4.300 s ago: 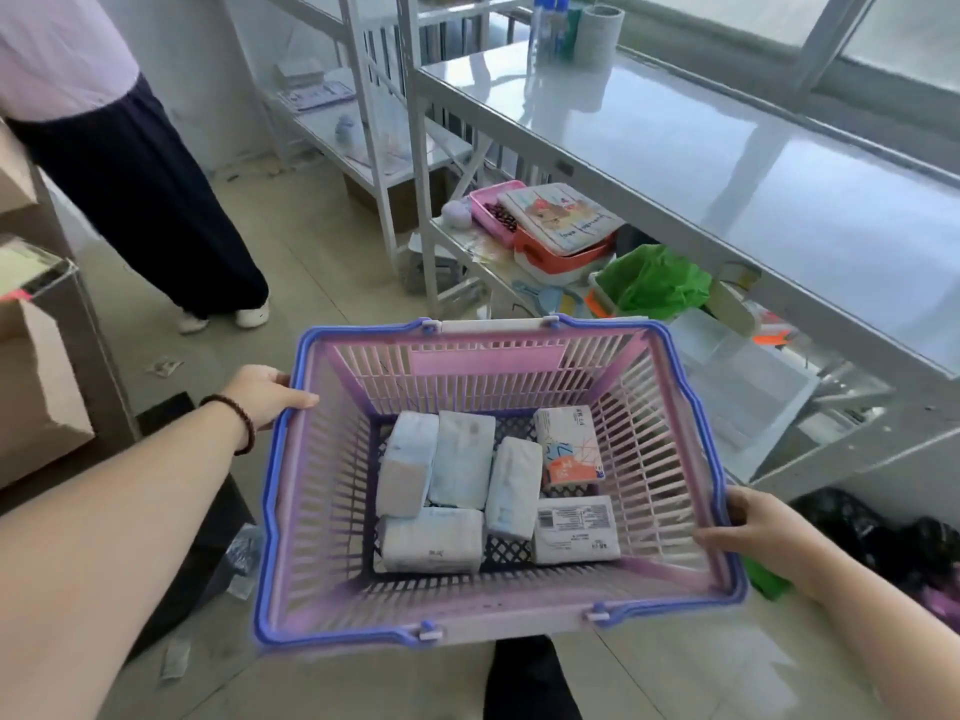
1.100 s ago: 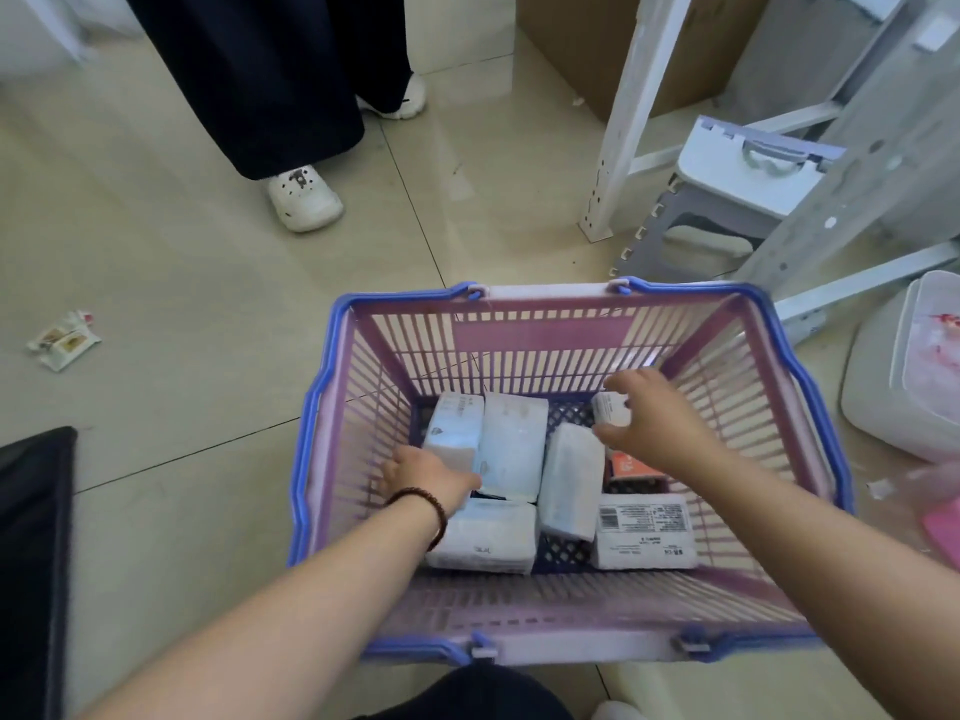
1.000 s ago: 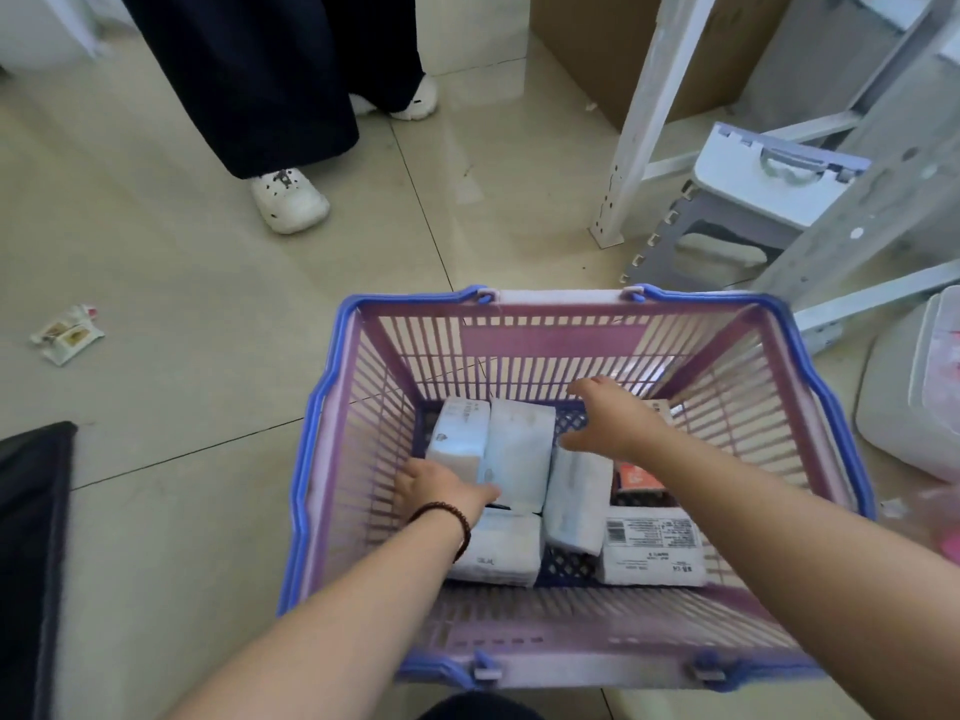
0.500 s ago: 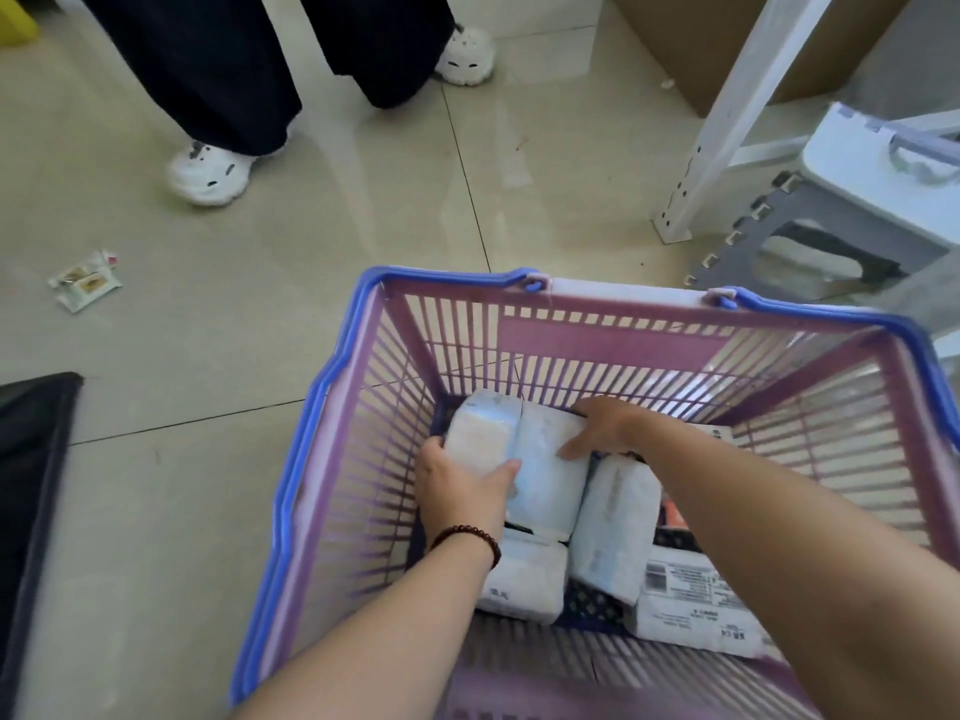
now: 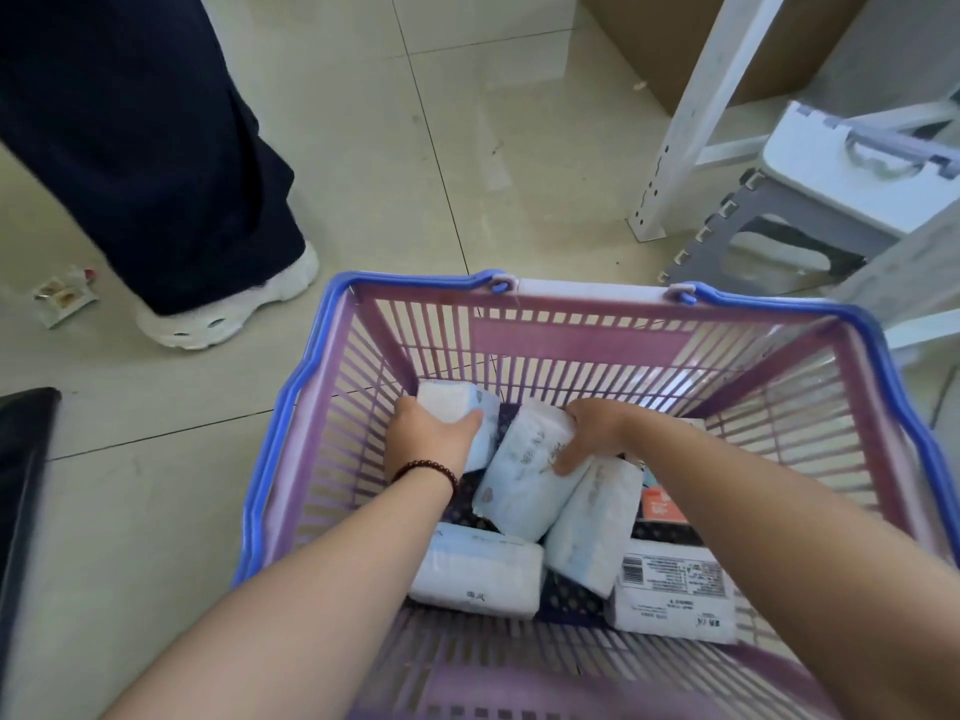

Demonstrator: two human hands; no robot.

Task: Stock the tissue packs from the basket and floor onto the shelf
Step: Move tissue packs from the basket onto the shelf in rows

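Two hands down inside the basket [image 5: 332, 387], each clamped on its own tissue pack. Left hand [image 5: 428, 439], beaded bracelet [image 5: 426, 470] at the wrist, wrapped over the back-left pack [image 5: 475, 407] near the basket's far wall, thumb across its top. Right hand [image 5: 587, 433] gripping the tilted pack [image 5: 524, 475] at basket centre, far end raised, near end resting on the packs below. Likely one pack per hand to halve the trips to the shelf; no shelf board in sight, only a white upright [image 5: 696, 111] beyond the basket's far right corner.

Loose in the basket: a pack lying flat [image 5: 478, 574] at the near left, a leaning pack [image 5: 592, 527] just right of centre, a boxier pack with a barcode label [image 5: 670, 595] at the near right, something orange [image 5: 660, 506] behind it, half hidden by the forearm. Soft, pillowy bricks in pale blue-and-white film, slightly crinkled, easy to squeeze. Slatted pink plastic walls with a blue rim, set on glossy beige floor tiles. Folding step stool [image 5: 841, 179] beyond the far right corner, small wrapper [image 5: 62, 298] on the floor far left of the basket, a bystander's dark trousers and white shoe [image 5: 228, 309] nearby.
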